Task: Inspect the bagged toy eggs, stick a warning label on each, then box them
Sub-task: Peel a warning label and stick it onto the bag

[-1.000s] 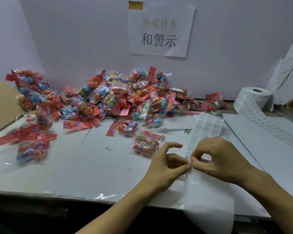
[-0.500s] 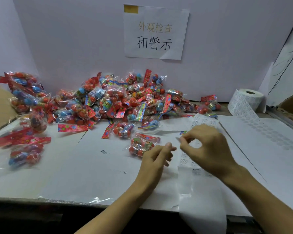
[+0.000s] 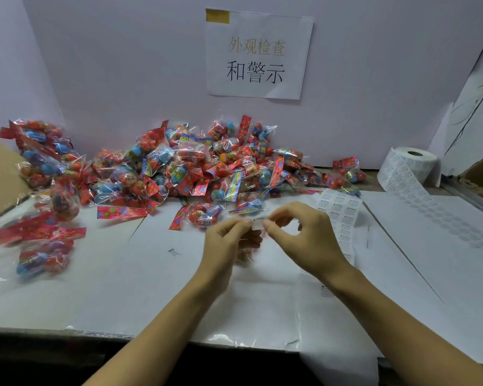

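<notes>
Here, from the head view, both hands meet over the white table, just in front of the person. The left hand has its fingers curled, and under them a bag of toy eggs shows only as a blurred reddish patch against the palm; whether the fingers truly grip it I cannot tell for sure, though they seem to cup it. The right hand pinches a small warning label between thumb and forefinger, its other fingers arched, and the label sits right at the left hand's fingertips. Just beyond the right hand lies a label sheet printed with rows of stickers, its near end running under the right wrist. Farther off to the right stands a label roll, its spent backing trailing across the table. Beyond both hands a big pile of bagged eggs heaps against the back wall, with one loose bag nearest the left hand's knuckles. Well to the left of the left hand more bags lie scattered. A paper sign hangs on the wall above.
</notes>
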Available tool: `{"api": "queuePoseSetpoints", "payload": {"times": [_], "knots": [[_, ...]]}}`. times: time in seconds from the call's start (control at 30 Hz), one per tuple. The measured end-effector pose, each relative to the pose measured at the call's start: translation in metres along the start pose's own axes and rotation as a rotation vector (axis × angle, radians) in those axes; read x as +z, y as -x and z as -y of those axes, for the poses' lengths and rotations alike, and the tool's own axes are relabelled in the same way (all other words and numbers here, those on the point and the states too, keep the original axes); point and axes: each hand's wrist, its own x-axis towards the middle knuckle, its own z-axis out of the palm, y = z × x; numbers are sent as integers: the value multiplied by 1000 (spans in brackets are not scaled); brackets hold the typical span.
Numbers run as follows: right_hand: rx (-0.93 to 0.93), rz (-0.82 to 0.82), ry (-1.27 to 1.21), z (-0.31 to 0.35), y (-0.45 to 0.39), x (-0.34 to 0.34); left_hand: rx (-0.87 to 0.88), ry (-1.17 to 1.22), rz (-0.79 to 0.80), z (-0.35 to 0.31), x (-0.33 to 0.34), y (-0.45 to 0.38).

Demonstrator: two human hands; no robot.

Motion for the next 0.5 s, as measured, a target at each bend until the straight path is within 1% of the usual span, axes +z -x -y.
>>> {"api": "queuePoseSetpoints", "payload": {"times": [0.07, 0.13, 0.23, 0.3, 0.37, 0.5], "knots": [[110, 17, -61, -4, -5, 5, 10, -39, 8, -7, -12, -11], [207, 86, -116, -7, -10, 10, 31, -98, 39, -13, -25, -20], [295, 190, -320, -5, -18, 18, 49, -169, 105, -19, -40, -28], [328, 216, -417, -3, -20, 25, 58, -211, 152, -21, -44, -30], [336, 195, -426, -3, -22, 31, 65, -248, 171, -20, -45, -32], [336, 178, -407, -4, -24, 38, 67, -282, 146, -15, -48, -38]]}}
